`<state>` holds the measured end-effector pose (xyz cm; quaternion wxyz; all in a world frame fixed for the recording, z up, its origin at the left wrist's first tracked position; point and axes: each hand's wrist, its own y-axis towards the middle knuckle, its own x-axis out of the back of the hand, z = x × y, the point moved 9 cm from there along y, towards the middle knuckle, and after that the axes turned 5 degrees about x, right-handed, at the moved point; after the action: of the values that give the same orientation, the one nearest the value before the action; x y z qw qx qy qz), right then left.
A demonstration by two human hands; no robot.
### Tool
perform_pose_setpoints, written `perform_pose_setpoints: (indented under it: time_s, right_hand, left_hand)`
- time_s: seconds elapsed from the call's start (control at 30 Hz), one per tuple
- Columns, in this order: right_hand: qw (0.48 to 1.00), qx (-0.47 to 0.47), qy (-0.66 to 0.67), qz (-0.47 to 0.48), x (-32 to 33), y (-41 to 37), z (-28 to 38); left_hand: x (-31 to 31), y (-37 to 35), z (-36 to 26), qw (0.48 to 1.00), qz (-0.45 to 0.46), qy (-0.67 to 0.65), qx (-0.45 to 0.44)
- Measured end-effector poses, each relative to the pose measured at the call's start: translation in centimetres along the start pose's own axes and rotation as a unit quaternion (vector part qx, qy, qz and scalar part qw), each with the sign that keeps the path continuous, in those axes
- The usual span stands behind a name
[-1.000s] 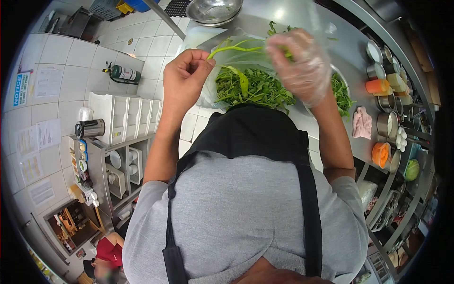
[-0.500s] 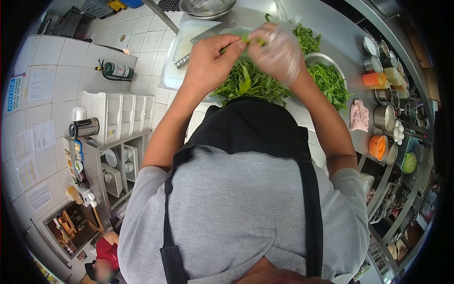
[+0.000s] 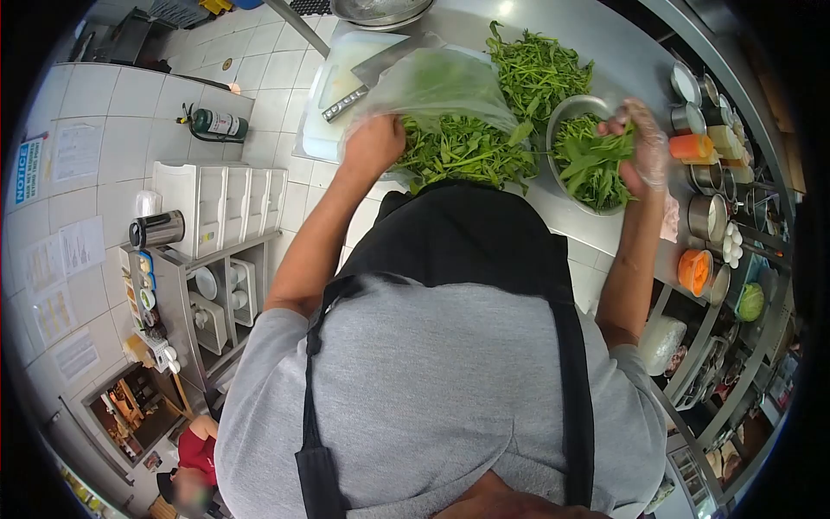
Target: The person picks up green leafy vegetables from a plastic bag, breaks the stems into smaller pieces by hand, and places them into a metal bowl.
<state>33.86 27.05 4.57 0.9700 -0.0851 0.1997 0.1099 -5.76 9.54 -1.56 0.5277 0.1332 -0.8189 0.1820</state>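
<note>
My bare left hand (image 3: 373, 145) is closed on the edge of a clear plastic bag (image 3: 445, 82), beside a heap of leafy greens (image 3: 467, 147) at the counter's near edge. In a clear glove, my right hand (image 3: 644, 147) is closed round some green leaves over the right side of a metal bowl (image 3: 560, 117), which holds more greens. Behind the bowl lies another pile of greens (image 3: 536, 69). A cleaver (image 3: 380, 65) rests on a white cutting board (image 3: 322, 130) at the left, its blade partly behind the bag.
Metal bowls (image 3: 380, 10) stand at the counter's back left. Containers of orange food (image 3: 693, 272), pots (image 3: 707, 216) and eggs (image 3: 732, 245) line the right side. A person in red (image 3: 197, 454) is at the lower left. A fire extinguisher (image 3: 218, 124) hangs on the wall.
My hands have moved apart from the stem they held together. The left has come down and holds the bag, now spread over the greens. The right has swung right to the bowl with leaves.
</note>
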Motion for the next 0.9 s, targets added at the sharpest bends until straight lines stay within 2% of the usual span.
perform_pose_setpoints:
  time_s: [0.03, 0.07, 0.1, 0.13, 0.2, 0.23, 0.27, 0.33, 0.37, 0.43, 0.47, 0.53, 0.6, 0.63, 0.7, 0.73, 0.8, 0.83, 0.9]
  right_hand:
    - [0.999, -0.024, -0.047, 0.013, -1.1, -0.5, -1.0]
    - [0.996, -0.060, -0.044, 0.052, -3.1, -1.0, -2.7]
    - [0.988, -0.058, -0.111, 0.091, -5.7, -2.0, -4.0]
    - [0.966, -0.093, -0.178, 0.164, -8.4, -2.7, -6.1]
    - [0.900, -0.209, -0.220, 0.312, -13.2, -4.5, -11.8]
    - [0.862, -0.166, -0.298, 0.376, -14.7, -3.6, -15.1]
    - [0.848, -0.207, -0.316, 0.373, -15.8, -3.4, -16.6]
    - [0.810, -0.117, -0.437, 0.372, -16.6, 0.9, -21.1]
    - [0.812, -0.113, -0.436, 0.372, -16.7, 2.0, -21.9]
    - [0.717, 0.098, -0.598, 0.345, -19.1, 3.6, -18.5]
    - [0.697, 0.050, -0.611, 0.372, -18.8, 3.9, -18.6]
    - [0.706, 0.075, -0.608, 0.356, -18.3, 4.2, -18.6]
    - [0.726, 0.154, -0.591, 0.316, -17.3, 4.4, -18.4]
    - [0.725, 0.154, -0.590, 0.319, -18.5, 3.3, -16.4]
    - [0.779, 0.154, -0.531, 0.296, -19.9, 1.5, -12.1]
    - [0.777, 0.228, -0.519, 0.274, -20.1, 1.4, -11.4]
    - [0.764, 0.254, -0.526, 0.275, -20.5, 1.3, -10.1]
    - [0.749, 0.280, -0.535, 0.272, -20.6, 1.2, -9.1]
    - [0.764, 0.257, -0.526, 0.272, -20.2, 1.1, -8.4]
  left_hand:
    - [-0.6, 1.0, 0.6, 1.000, -0.002, 0.001, -0.002]
    - [-2.7, 1.9, 1.5, 0.996, 0.033, 0.076, -0.016]
    - [-4.6, 2.5, 2.4, 0.986, 0.067, 0.151, -0.030]
    - [-5.3, 2.8, 2.9, 0.985, 0.063, 0.155, -0.033]
    - [-5.9, 3.2, 2.9, 0.989, 0.051, 0.117, -0.077]
    - [-6.0, 3.3, 3.1, 0.988, 0.050, 0.122, -0.082]
    - [-5.9, 3.2, 2.9, 0.989, 0.050, 0.101, -0.098]
    - [-5.5, 2.9, 2.5, 0.989, 0.047, 0.084, -0.117]
    - [-5.1, 2.7, 2.1, 0.991, 0.041, 0.046, -0.118]
    - [-4.5, 3.0, 1.6, 0.993, 0.026, 0.006, -0.115]
    - [-4.7, 3.4, 1.9, 0.995, 0.036, -0.019, -0.086]
    - [-4.7, 2.8, 1.7, 0.996, 0.047, -0.048, -0.051]
    - [-4.2, 1.7, 0.3, 0.994, 0.032, 0.013, -0.104]
    - [-4.7, 1.6, 0.7, 0.994, 0.031, 0.013, -0.100]
    - [-4.3, 0.9, 0.6, 0.994, -0.009, 0.026, -0.108]
    - [-3.8, 0.7, 0.4, 0.994, -0.009, 0.027, -0.105]
    - [-3.5, 0.8, 0.9, 0.987, 0.030, 0.152, -0.030]
    - [-3.5, 0.9, 0.8, 0.987, 0.030, 0.153, -0.033]
    - [-3.9, 1.1, 0.9, 0.983, 0.054, 0.166, -0.050]
